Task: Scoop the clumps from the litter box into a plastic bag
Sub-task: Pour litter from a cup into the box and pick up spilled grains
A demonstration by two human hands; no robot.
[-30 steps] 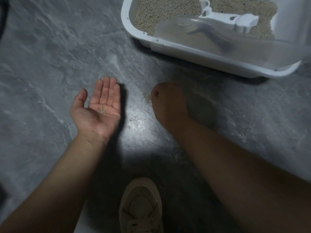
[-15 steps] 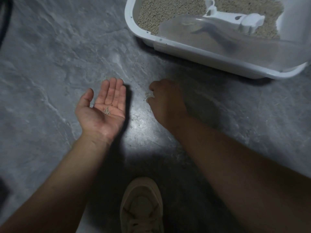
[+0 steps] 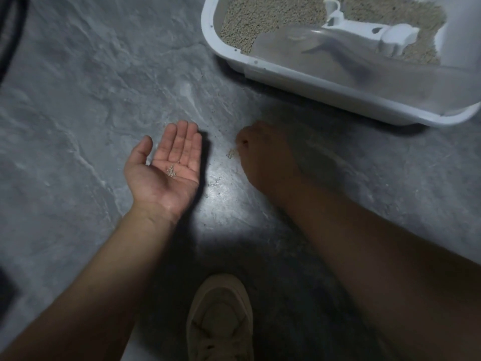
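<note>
- The grey, marbled floor takes up nearly everything I see, dim except for one bright patch between my two arms
- The white litter box sits on it at the upper right, well apart from my hands; pale litter fills its bed, and I can't pick out any clumps from here
- A cloudy, see-through plastic piece lies across the near part of the box, and a white scoop rests on the litter behind it
- My shoe points up from the bottom edge, between my forearms
- My left hand is held palm up above the floor, fingers straight and pressed side by side, thumb out to the side
- My right hand is down at the floor in shadow, knuckles up and fingers curled under; I can't tell whether they pinch anything
- A small heap of spilled grains lies on the floor, touching or just beside my right fingertips
- A few grains sit in the hollow of my left palm
</note>
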